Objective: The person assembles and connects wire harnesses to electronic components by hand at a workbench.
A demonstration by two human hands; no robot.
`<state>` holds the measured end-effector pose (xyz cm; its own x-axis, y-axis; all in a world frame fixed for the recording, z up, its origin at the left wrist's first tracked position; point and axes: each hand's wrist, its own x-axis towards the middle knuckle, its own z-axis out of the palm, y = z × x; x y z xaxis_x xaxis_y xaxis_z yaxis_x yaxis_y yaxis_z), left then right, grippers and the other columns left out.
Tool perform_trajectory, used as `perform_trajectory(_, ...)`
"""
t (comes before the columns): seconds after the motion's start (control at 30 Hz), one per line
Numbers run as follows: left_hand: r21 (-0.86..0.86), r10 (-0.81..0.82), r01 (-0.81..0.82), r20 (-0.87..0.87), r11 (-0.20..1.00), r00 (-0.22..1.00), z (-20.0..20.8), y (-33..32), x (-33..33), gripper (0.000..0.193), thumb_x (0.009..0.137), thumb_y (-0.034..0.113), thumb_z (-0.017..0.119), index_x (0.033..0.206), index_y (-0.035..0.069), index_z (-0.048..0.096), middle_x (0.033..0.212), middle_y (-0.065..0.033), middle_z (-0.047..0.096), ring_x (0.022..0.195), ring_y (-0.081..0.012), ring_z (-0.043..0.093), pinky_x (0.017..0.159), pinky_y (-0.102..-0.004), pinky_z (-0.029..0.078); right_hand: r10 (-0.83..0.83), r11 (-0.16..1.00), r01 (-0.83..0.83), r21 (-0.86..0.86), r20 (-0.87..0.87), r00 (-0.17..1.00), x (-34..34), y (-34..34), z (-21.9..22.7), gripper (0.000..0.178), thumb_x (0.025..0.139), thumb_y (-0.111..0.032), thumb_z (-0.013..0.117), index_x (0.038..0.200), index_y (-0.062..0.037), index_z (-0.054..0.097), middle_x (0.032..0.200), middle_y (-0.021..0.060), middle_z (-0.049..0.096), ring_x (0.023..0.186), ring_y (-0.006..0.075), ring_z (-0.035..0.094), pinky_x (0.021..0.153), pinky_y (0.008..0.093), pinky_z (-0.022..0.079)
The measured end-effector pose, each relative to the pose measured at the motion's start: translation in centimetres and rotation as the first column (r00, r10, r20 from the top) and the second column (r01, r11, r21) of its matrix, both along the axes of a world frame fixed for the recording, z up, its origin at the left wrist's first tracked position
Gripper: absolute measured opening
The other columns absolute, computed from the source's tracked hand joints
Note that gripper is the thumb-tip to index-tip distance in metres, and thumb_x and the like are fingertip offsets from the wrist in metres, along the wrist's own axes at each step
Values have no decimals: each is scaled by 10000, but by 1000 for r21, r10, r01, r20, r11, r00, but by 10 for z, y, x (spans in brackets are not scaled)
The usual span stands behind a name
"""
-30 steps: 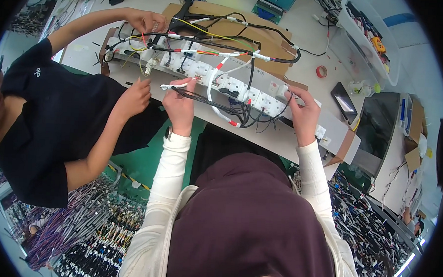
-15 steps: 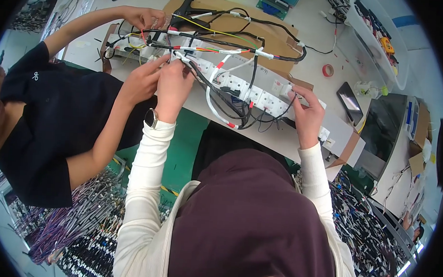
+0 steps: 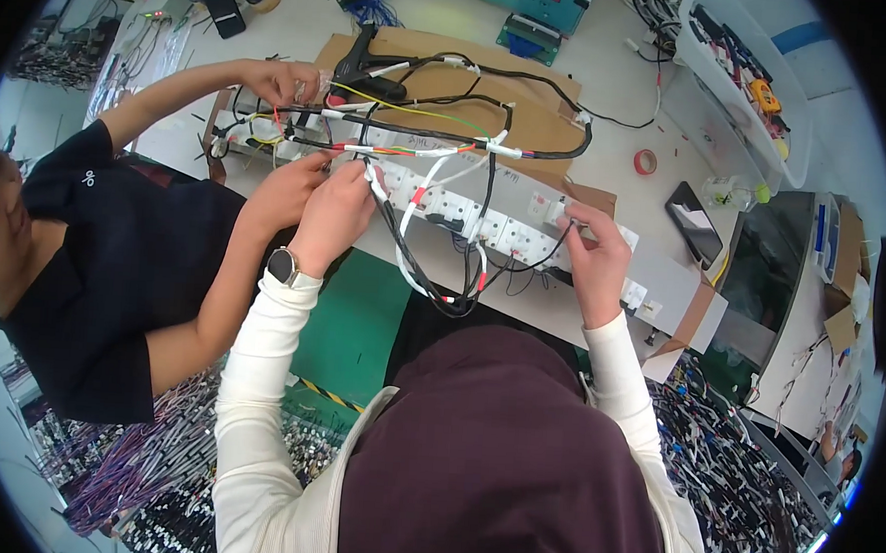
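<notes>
A cable harness (image 3: 440, 137) of black, white and coloured wires lies across a long board with white sockets (image 3: 525, 243). My left hand (image 3: 334, 219), a watch at its wrist, is closed at the board's left part on the white-sleeved end of a cable bundle (image 3: 398, 209). From there the bundle hangs in a loop over the board's near edge. My right hand (image 3: 598, 260) pinches the end of a thin black cable (image 3: 555, 250) beside the sockets on the right; its fingers hide the tip. A co-worker's hand (image 3: 289, 190) is close beside my left hand.
The co-worker's other hand (image 3: 278, 82) is at the harness's left end. Behind the harness lie cardboard (image 3: 543, 91) and a black tool with a handle (image 3: 362, 67). To the right are red tape (image 3: 645, 162), a phone (image 3: 693, 224) and a clear bin of tools (image 3: 748, 92).
My view has shifted a little. My left hand has moved slightly left and toward me, and the hanging cable loop reaches lower. My right hand keeps its pinch by the sockets.
</notes>
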<state>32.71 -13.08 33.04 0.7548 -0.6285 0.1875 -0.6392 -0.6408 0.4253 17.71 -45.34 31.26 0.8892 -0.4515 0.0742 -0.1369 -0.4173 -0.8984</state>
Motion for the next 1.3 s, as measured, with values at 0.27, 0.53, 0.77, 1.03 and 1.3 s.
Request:
perform_trajectory(0.27, 287, 54, -132, 267, 949, 962, -10, -22, -42, 191, 816, 5, 603, 1007, -5, 598, 964, -130, 523, 981, -305, 570, 738, -368, 552, 15, 997, -12, -74, 34, 999, -2, -1, -2, 182, 868, -14, 723, 1049, -30, 716, 1057, 85, 727, 901, 163, 698, 719, 274, 586)
perform_trajectory(0.53, -237, 259, -311, -223, 921, 940, -4, -14, -32, 98, 845, -5, 711, 918, -9, 645, 902, -180, 680, 767, -375, 674, 707, -332, 547, 22, 993, -19, -118, 27, 999, -3, -3, -3, 165, 871, -44, 729, 1035, -27, 724, 1046, 96, 732, 880, 183, 707, 697, 281, 574)
perform_trajectory(0.77, -324, 269, -281, -83, 903, 960, -22, -9, -35, 95, 837, 6, 718, 929, 12, 696, 918, -138, 681, 830, -349, 666, 741, -380, 538, 32, 990, -30, -141, 13, 999, 1, -3, -4, 173, 875, -45, 727, 1047, -24, 729, 1053, 96, 740, 886, 175, 712, 715, 283, 583)
perform_trajectory(1.03, -87, 173, -172, -1, 981, 985, -9, -26, -26, 165, 824, 160, 745, 886, 17, 692, 981, -136, 619, 942, -348, 600, 785, -446, 503, 28, 993, -25, -118, 18, 999, -2, -4, -5, 165, 884, -58, 726, 1044, -17, 732, 1050, 101, 740, 902, 173, 713, 751, 289, 598)
perform_trajectory(1.3, -187, 131, -105, 132, 977, 983, -20, -56, -15, 294, 732, 248, 835, 918, 53, 717, 897, -119, 638, 927, -348, 581, 805, -428, 480, 16, 993, -12, -115, 34, 999, 0, 1, -3, 159, 888, -68, 728, 1039, -19, 736, 1032, 97, 743, 877, 171, 716, 744, 291, 600)
